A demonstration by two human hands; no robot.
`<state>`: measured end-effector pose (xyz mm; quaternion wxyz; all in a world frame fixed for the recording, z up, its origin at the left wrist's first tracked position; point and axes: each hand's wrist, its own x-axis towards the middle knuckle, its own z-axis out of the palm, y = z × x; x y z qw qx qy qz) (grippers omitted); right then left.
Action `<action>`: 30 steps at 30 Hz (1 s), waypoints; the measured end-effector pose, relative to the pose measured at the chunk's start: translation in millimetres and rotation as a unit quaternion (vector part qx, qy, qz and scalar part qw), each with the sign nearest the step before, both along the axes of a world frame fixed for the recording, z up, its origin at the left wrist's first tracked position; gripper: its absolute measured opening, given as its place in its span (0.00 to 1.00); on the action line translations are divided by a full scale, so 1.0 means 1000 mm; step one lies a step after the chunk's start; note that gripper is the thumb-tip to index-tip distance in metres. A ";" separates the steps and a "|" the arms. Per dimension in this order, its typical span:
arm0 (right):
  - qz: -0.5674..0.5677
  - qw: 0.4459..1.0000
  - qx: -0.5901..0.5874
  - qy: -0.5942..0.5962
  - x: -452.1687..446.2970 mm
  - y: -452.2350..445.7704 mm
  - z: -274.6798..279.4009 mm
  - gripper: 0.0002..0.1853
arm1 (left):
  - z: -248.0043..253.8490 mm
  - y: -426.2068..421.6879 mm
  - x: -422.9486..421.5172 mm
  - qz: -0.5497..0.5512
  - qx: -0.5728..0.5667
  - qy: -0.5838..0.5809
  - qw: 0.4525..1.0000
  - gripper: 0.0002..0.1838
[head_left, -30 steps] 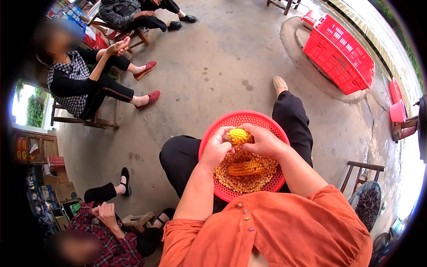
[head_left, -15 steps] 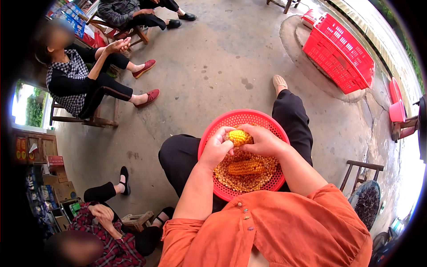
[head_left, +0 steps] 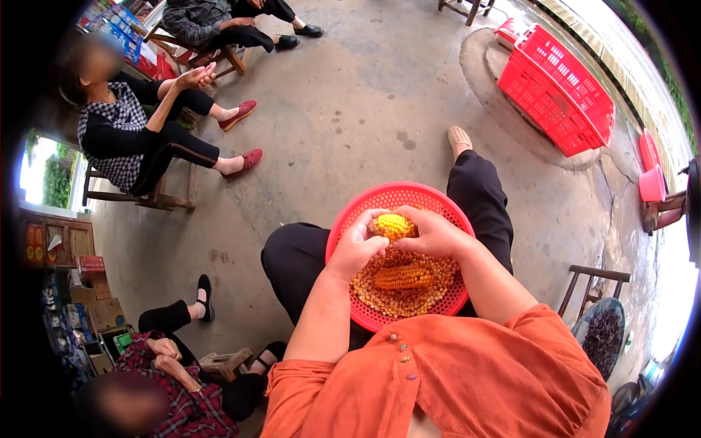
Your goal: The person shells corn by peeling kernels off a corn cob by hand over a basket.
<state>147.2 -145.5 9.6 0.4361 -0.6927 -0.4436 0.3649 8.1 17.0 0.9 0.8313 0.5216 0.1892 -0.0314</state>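
Note:
A yellow corn cob is held between my two hands above a red perforated basket on my lap. My left hand closes on the cob's left end, its thumb pressed near the kernels. On the other side my right hand wraps round the cob's right end. Below them a darker orange corn cob lies on a bed of loose corn kernels in the basket. My fingertips behind the held cob are partly hidden.
Seated people are along the left side, one in a plaid shirt near the lower left. Red plastic crates stand on the concrete floor at upper right. At right are a wooden chair and a basket of dark material.
My hands stay round the same cob, with only a slight shift of the fingers. At lower left, the plaid-shirted person's hands have moved a little.

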 end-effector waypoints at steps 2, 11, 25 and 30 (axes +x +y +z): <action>0.001 1.000 -0.003 0.004 0.000 0.000 0.000 0.28 | -0.001 0.001 0.000 -0.006 0.005 0.004 1.000 0.25; 0.009 0.999 -0.046 -0.027 -0.001 -0.001 0.001 0.30 | -0.007 0.000 0.000 -0.024 0.042 0.017 0.999 0.23; 0.029 0.996 -0.070 -0.047 -0.002 -0.002 0.004 0.30 | -0.011 -0.005 -0.002 -0.043 0.156 0.025 0.986 0.23; 0.043 0.995 -0.076 -0.052 -0.003 -0.001 0.006 0.30 | -0.010 -0.006 -0.002 -0.047 0.150 0.027 0.987 0.23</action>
